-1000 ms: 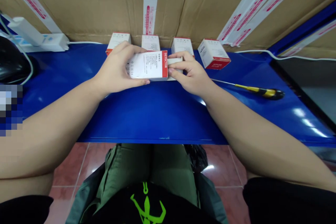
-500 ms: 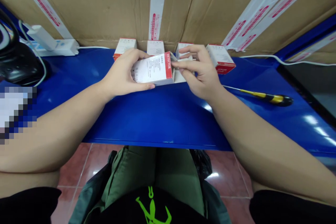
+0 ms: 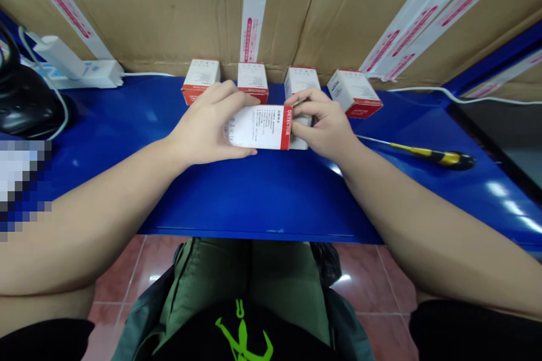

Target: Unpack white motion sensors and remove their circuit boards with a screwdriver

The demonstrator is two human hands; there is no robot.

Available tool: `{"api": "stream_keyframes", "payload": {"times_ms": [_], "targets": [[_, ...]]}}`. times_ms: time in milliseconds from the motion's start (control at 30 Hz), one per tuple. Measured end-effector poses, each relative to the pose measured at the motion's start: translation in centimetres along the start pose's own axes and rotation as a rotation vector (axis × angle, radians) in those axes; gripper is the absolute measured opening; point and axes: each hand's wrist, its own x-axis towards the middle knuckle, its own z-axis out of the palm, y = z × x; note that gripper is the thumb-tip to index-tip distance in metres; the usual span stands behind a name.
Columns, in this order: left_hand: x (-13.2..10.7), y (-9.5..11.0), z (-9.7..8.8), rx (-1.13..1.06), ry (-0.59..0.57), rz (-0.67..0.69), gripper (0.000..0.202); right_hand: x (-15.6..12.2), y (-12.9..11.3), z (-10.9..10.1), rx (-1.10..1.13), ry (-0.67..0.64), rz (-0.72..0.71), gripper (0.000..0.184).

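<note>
A white box with a red end band reading DETECTOR [image 3: 258, 128] lies on its side in my left hand [image 3: 207, 124], which wraps round its left part with the thumb along the near edge. At the box's right end, where a white flap sticks out, my right hand [image 3: 326, 124] has its fingers bent against the end and flap. What lies inside the box is hidden. Behind my hands stand several similar boxes, including a left one [image 3: 202, 73], a middle one [image 3: 253, 75] and a right one [image 3: 354, 90].
A yellow-and-black screwdriver [image 3: 444, 158] lies on the blue table [image 3: 254, 197] to the right. At the left are a white power strip [image 3: 104, 74] and a black object [image 3: 31, 98] with a cable. Taped cardboard [image 3: 169, 11] rises behind.
The held box has moved slightly right and nearer to me, and it lies straighter across. My right fingers have closed in on its open end, with less of the opening showing.
</note>
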Motion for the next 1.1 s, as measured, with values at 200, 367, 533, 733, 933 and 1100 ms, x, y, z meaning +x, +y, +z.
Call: {"api": "stream_keyframes", "payload": {"times_ms": [200, 367, 533, 733, 933, 1100], "targets": [[0.2, 0.3, -0.2, -0.107, 0.001, -0.083, 0.061, 0.3, -0.6, 0.1, 0.114, 0.031, 0.125, 0.014], [0.3, -0.1, -0.9, -0.106, 0.023, -0.153, 0.067, 0.9, 0.3, -0.9, 0.221, 0.107, 0.276, 0.021], [0.4, -0.5, -1.4, -0.166, 0.087, -0.139, 0.073, 1.2, 1.0, -2.4, 0.289, 0.121, 0.469, 0.039], [0.3, -0.3, -1.3, -0.132, 0.130, -0.131, 0.072, 0.7, -1.4, -1.4, 0.406, 0.070, 0.533, 0.056], [0.1, 0.3, -2.2, 0.130, 0.006, -0.084, 0.075, 0.5, -2.8, -1.3, 0.534, -0.102, 0.609, 0.066], [0.1, 0.5, -3.1, 0.304, -0.078, -0.109, 0.088, 1.0, -2.9, -3.1, 0.541, -0.124, 0.656, 0.052]]}}
